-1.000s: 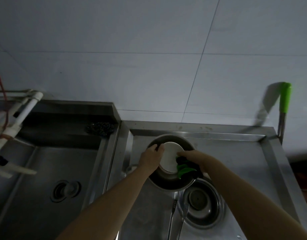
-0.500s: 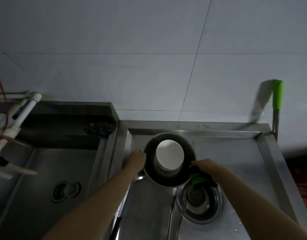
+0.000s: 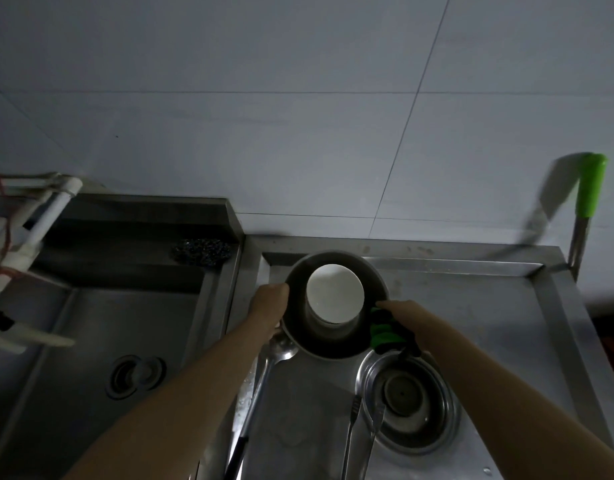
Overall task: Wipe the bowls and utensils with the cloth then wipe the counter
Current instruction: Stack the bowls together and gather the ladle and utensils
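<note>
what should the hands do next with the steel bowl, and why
Probably rub the green and black cloth along the steel bowl rim: the left hand steadies its left edge, the right hand presses the cloth to its right edge, and the white bowl sits inside.

Sink basin (image 3: 90, 341) at left, drain (image 3: 135, 375) in its floor; steel scourer (image 3: 201, 252) on back ledge. White pipes (image 3: 38, 220) far left. Green-handled tool (image 3: 588, 202) (leaning on wall) right.
</note>
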### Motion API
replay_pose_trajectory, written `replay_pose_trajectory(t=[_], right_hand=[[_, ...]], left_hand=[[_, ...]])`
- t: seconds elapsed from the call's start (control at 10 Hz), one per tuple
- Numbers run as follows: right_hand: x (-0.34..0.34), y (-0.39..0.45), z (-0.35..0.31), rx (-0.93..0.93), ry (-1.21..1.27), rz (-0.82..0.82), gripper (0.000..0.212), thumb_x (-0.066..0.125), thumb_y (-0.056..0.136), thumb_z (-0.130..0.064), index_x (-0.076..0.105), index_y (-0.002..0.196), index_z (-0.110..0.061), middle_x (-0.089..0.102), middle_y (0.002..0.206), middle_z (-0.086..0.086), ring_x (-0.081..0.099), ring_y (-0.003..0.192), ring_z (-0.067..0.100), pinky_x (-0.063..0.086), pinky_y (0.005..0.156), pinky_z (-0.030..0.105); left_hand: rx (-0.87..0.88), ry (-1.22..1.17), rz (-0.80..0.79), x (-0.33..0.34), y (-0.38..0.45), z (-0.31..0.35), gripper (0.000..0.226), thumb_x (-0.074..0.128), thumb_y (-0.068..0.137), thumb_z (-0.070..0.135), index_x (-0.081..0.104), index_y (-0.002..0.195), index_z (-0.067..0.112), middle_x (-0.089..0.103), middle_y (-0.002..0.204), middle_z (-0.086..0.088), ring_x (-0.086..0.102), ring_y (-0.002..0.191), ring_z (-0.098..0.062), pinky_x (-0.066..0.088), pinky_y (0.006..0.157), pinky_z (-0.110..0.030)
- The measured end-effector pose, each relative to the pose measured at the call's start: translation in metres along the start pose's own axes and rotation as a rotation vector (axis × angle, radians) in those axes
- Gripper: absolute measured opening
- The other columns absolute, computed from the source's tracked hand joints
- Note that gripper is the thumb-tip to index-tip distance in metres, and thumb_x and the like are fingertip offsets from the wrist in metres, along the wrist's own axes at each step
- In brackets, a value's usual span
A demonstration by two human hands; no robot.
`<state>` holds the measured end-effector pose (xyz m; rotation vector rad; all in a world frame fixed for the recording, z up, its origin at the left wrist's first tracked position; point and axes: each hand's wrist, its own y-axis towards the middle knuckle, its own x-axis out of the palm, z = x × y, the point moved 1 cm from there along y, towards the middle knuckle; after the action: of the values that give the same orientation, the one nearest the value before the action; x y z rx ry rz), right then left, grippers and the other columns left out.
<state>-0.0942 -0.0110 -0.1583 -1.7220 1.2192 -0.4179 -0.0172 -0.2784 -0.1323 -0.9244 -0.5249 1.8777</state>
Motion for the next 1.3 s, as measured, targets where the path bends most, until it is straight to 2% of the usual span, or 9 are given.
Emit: replay_pose_trajectory(t=[0.2,0.3,0.4,0.5,0.6,0.9,1.0,1.2,1.3], right_hand=[[0.029,0.0,-0.026,-0.015,-0.01,-0.076,0.021,0.068,0.091,-0.039,0.065,0.091,-0.018,0.066,0.091,0.003,0.063,0.078,0.02,0.055,0.073,0.036],[0.045,0.004,-0.035,-0.008,0.011,-0.076,0.041,0.072,0.089,-0.039,0.067,0.105,-0.002,0.07,0.092,0.017,0.068,0.079,0.033,0.057,0.069,0.042],[0.062,0.003,-0.046,-0.03,-0.01,-0.064,0.04,0.069,0.093,-0.038,0.065,0.108,-0.001,0.071,0.102,0.023,0.07,0.092,0.038,0.059,0.078,0.046],[0.076,0.008,-0.049,-0.024,0.018,-0.079,0.043,0.069,0.093,-0.038,0.065,0.112,0.0,0.071,0.103,0.024,0.071,0.092,0.039,0.059,0.071,0.043],[0.082,0.01,-0.047,-0.013,0.03,-0.062,0.048,0.071,0.09,-0.041,0.065,0.114,0.0,0.072,0.103,0.024,0.072,0.092,0.04,0.06,0.083,0.051],[0.081,-0.009,-0.042,-0.074,0.044,-0.026,0.05,0.066,0.093,-0.047,0.062,0.111,-0.001,0.068,0.105,0.023,0.069,0.095,0.04,0.057,0.09,0.055],[0.075,-0.023,-0.034,-0.067,0.054,-0.004,0.052,0.064,0.094,-0.05,0.062,0.109,0.0,0.067,0.104,0.024,0.069,0.094,0.043,0.059,0.083,0.058],[0.055,-0.064,-0.01,-0.065,0.117,0.015,0.057,0.075,0.084,-0.054,0.068,0.1,0.001,0.07,0.1,0.026,0.072,0.076,0.048,0.06,0.072,0.06],[0.046,-0.089,0.005,-0.106,0.061,0.061,0.057,0.076,0.082,-0.055,0.069,0.1,-0.001,0.071,0.097,0.02,0.073,0.082,0.04,0.06,0.082,0.055]], left_hand=[[-0.02,-0.023,0.038,-0.024,0.02,0.0,0.022,0.049,0.084,0.029,0.06,0.071,0.016,0.064,0.078,-0.014,0.061,0.074,-0.028,0.047,0.069,-0.038],[0.006,-0.017,0.057,-0.04,0.031,0.0,0.023,0.047,0.083,0.027,0.063,0.073,0.013,0.066,0.085,-0.019,0.062,0.078,-0.03,0.048,0.07,-0.038],[0.045,-0.019,0.075,-0.051,0.04,-0.001,0.036,0.045,0.09,0.026,0.068,0.104,0.003,0.067,0.114,-0.024,0.059,0.09,-0.027,0.052,0.085,-0.043],[0.087,-0.021,0.093,-0.061,0.043,0.0,0.035,0.044,0.094,0.021,0.064,0.113,0.0,0.064,0.116,-0.023,0.055,0.093,-0.024,0.05,0.089,-0.042],[0.124,-0.028,0.145,-0.063,0.037,-0.003,0.018,0.043,0.088,0.017,0.058,0.08,0.012,0.057,0.09,-0.018,0.054,0.085,-0.028,0.044,0.075,-0.04],[0.148,0.088,0.114,-0.065,0.024,-0.021,0.048,0.038,0.074,0.033,0.063,0.109,0.011,0.064,0.108,-0.024,0.06,0.103,-0.042,0.05,0.088,-0.045],[0.175,0.148,0.127,-0.066,0.005,-0.029,0.05,0.039,0.078,0.033,0.062,0.118,0.013,0.065,0.11,-0.02,0.061,0.103,-0.038,0.052,0.094,-0.046],[0.244,0.177,0.167,-0.059,-0.042,-0.04,0.033,0.043,0.093,0.016,0.061,0.121,0.012,0.064,0.106,-0.013,0.06,0.097,-0.03,0.044,0.079,-0.034],[0.303,0.163,0.214,-0.05,-0.062,-0.052,0.037,0.044,0.086,0.019,0.062,0.116,0.006,0.067,0.106,-0.018,0.062,0.101,-0.036,0.051,0.085,-0.042]])
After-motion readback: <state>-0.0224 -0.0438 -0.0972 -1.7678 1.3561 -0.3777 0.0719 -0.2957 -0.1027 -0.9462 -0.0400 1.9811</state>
